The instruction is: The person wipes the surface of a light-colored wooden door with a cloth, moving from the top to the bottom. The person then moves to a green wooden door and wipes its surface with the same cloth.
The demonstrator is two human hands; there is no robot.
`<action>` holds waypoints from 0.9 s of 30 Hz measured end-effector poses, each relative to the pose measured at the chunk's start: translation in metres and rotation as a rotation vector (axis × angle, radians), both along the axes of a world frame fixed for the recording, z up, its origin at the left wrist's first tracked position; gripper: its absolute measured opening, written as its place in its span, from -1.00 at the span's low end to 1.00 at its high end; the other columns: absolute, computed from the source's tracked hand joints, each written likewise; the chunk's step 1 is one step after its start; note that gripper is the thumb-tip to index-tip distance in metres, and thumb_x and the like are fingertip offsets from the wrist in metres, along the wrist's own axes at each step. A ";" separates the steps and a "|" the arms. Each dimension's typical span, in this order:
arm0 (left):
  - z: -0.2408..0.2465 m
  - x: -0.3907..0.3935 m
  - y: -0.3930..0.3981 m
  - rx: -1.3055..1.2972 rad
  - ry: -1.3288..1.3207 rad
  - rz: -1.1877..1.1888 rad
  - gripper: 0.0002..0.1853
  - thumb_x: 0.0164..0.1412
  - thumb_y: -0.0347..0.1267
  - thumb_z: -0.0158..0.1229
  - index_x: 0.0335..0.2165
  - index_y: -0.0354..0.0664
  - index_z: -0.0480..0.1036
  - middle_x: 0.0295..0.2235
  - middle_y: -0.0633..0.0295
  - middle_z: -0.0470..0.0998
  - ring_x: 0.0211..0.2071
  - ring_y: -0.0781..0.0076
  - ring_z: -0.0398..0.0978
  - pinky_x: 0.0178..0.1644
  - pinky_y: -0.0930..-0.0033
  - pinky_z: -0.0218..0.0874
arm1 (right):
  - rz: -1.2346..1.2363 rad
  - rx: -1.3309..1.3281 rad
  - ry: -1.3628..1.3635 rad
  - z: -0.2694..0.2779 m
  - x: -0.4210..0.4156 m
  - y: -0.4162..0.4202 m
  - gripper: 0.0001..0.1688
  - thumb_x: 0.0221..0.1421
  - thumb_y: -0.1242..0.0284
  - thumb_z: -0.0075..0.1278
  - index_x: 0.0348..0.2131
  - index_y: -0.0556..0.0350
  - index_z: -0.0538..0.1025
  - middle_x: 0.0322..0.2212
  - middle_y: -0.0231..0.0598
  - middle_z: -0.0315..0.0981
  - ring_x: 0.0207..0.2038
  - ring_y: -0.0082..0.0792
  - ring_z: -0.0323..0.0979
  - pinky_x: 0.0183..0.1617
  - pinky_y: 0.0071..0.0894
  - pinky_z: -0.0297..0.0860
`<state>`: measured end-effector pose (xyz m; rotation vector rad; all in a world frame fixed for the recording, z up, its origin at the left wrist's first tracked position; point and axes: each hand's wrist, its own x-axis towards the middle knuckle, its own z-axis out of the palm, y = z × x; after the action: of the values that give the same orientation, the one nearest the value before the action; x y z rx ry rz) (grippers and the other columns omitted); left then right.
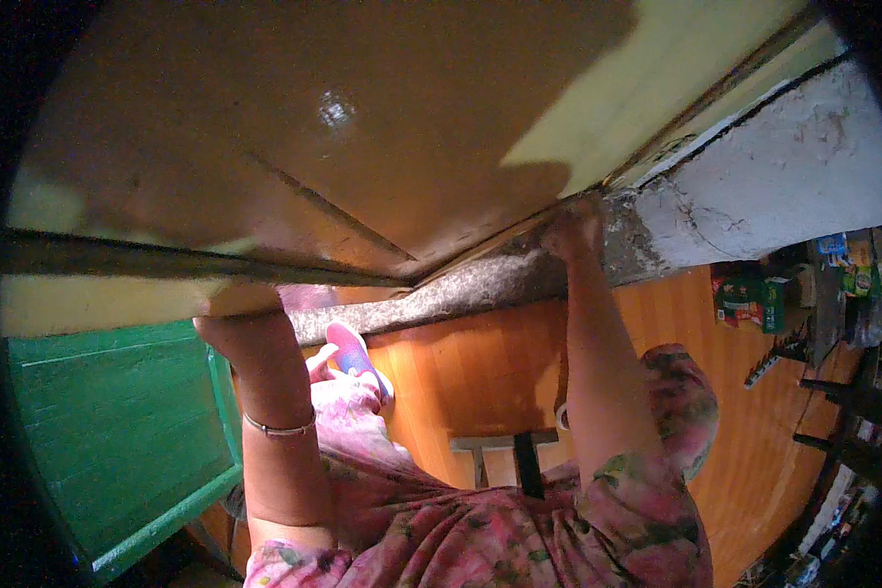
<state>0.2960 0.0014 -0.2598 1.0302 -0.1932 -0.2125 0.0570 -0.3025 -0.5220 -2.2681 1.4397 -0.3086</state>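
A large cream-painted panel [382, 147], possibly a door, fills the upper view and lies mostly in brown shadow. My left hand [239, 303] is against its pale lower-left border, above a green wooden panel [125, 434]. A metal bangle [278, 428] circles that forearm. On the other side, my right hand [575, 226] touches the panel's lower right edge, where it meets a rough whitewashed wall [786, 162]. The fingers of both hands are blurred or hidden, so their grip is unclear.
A worn concrete sill [470, 287] runs below the panel. On the orange floor [470, 367] stands a small stool [496, 443], near my clothing. My foot wears a purple-blue slipper [353, 349]. Cartons [748, 303] and packaged goods [860, 268] crowd the right side.
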 end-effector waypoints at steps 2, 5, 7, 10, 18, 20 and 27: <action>0.001 -0.001 -0.005 0.082 -0.039 0.071 -0.77 0.19 -0.29 -0.15 -0.37 -0.18 0.38 -0.46 0.26 0.44 -0.40 0.41 0.40 -0.19 0.31 0.30 | 0.219 -0.127 0.389 -0.008 0.007 0.007 -0.52 0.06 0.31 -0.09 0.01 -0.04 0.33 0.00 -0.11 0.27 0.00 -0.21 0.26 0.02 -0.27 0.26; -0.001 0.000 -0.007 0.100 -0.056 0.103 -0.80 0.16 -0.27 -0.13 -0.51 -0.08 0.33 -0.55 0.33 0.40 -0.49 0.47 0.37 -0.35 0.35 0.28 | 0.310 -0.042 0.558 -0.017 0.017 0.023 -0.48 0.03 0.38 -0.10 0.03 -0.09 0.31 0.05 -0.10 0.21 0.08 -0.18 0.19 0.11 -0.23 0.22; -0.004 0.003 -0.004 -0.039 0.093 0.060 -0.84 0.14 -0.29 -0.12 -0.46 -0.10 0.33 -0.49 0.31 0.40 -0.44 0.46 0.38 -0.35 0.37 0.29 | 0.260 0.078 0.475 -0.019 0.024 0.043 -0.48 0.03 0.39 -0.10 0.04 -0.08 0.31 0.06 -0.09 0.20 0.09 -0.17 0.19 0.11 -0.22 0.22; -0.009 0.007 -0.001 -0.055 0.095 0.008 -0.77 0.14 -0.35 -0.11 -0.28 -0.23 0.37 -0.32 0.22 0.42 -0.27 0.42 0.41 -0.21 0.38 0.30 | 0.191 -0.008 0.319 -0.016 0.036 0.077 -0.46 0.02 0.41 -0.10 0.05 -0.07 0.30 0.07 -0.08 0.18 0.10 -0.14 0.18 0.12 -0.21 0.22; -0.010 0.006 -0.007 -0.047 -0.127 -0.161 -0.71 0.20 -0.30 -0.15 -0.19 -0.24 0.36 -0.27 0.18 0.44 -0.22 0.29 0.41 -0.13 0.25 0.26 | 0.150 -0.132 -0.113 -0.013 0.073 0.148 -0.43 0.00 0.45 -0.11 0.07 -0.04 0.27 0.10 -0.04 0.13 0.12 -0.07 0.16 0.13 -0.18 0.22; -0.005 0.003 -0.008 -0.016 -0.124 -0.138 -0.69 0.20 -0.30 -0.15 -0.18 -0.25 0.36 -0.25 0.15 0.44 -0.21 0.27 0.40 -0.10 0.24 0.25 | 0.239 -0.123 -0.168 -0.008 0.082 0.166 -0.42 0.00 0.46 -0.11 0.07 -0.04 0.27 0.11 -0.03 0.11 0.12 -0.05 0.16 0.13 -0.17 0.22; -0.005 0.003 -0.015 -0.121 -0.105 -0.071 -0.76 0.11 -0.41 -0.06 -0.43 -0.41 0.46 -0.43 0.14 0.52 -0.43 0.44 0.46 -0.32 0.37 0.31 | 0.255 0.252 -0.344 0.012 0.111 0.240 -0.37 -0.11 0.56 0.02 0.02 -0.02 0.29 -0.01 0.17 0.17 -0.06 0.14 0.31 -0.08 -0.11 0.38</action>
<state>0.2992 -0.0140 -0.2652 0.9154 -0.3348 -0.2085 0.1685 -0.0622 -0.5103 -2.0427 0.9487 -0.3896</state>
